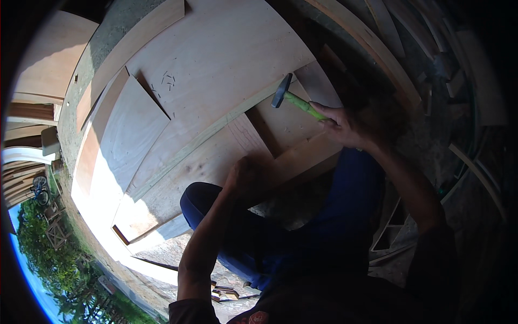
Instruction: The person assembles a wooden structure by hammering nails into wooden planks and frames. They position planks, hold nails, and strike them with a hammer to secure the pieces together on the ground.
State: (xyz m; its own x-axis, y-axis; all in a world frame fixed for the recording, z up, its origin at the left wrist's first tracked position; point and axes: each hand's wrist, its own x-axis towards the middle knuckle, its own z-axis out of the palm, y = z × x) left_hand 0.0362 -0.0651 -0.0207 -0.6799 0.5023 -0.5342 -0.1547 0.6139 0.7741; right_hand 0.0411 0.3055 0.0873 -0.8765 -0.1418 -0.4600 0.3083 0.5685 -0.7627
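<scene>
My right hand (342,127) is closed round the green handle of a hammer (302,102), whose dark metal head is raised over a wooden frame (305,156). Lower and to the left, my left hand (245,175) rests in shadow at the frame's near edge, beside a short crosspiece (248,132). Its fingers are curled; what they hold, if anything, is hidden. The frame has long pale rails and an opening near the hammer. Several nails (168,80) lie scattered on a large plywood sheet (226,48) beyond it.
A smaller plywood piece (135,116) lies at the left, partly in bright sun. Curved wooden strips (377,48) stand along the right. Small wood offcuts (225,292) lie on the ground by my left forearm. Boards (48,59) and a bicycle (40,190) are at the far left.
</scene>
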